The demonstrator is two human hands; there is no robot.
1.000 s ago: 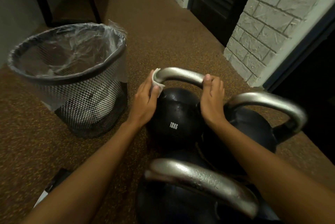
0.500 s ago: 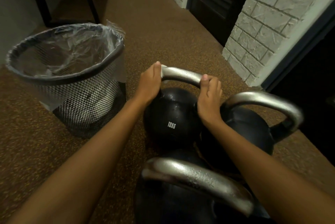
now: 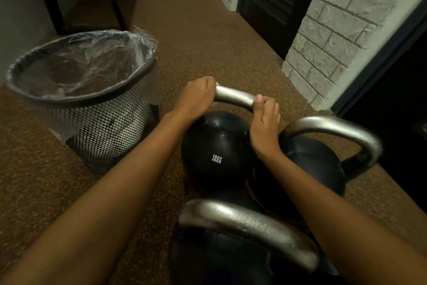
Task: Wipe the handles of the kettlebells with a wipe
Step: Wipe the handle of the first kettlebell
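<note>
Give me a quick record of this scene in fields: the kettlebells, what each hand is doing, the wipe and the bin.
floor: speckled brown floor
kettlebells: three, black with silver handles, close together: 12KG kettlebell farthest, right kettlebell beside it, near kettlebell closest to the camera
left hand: curled round the left end of the 12KG handle
right hand: grips the right end of the same handle
wipe: mostly hidden under the left hand; only a pale edge shows
bin: mesh, clear liner, left of the kettlebells
</note>
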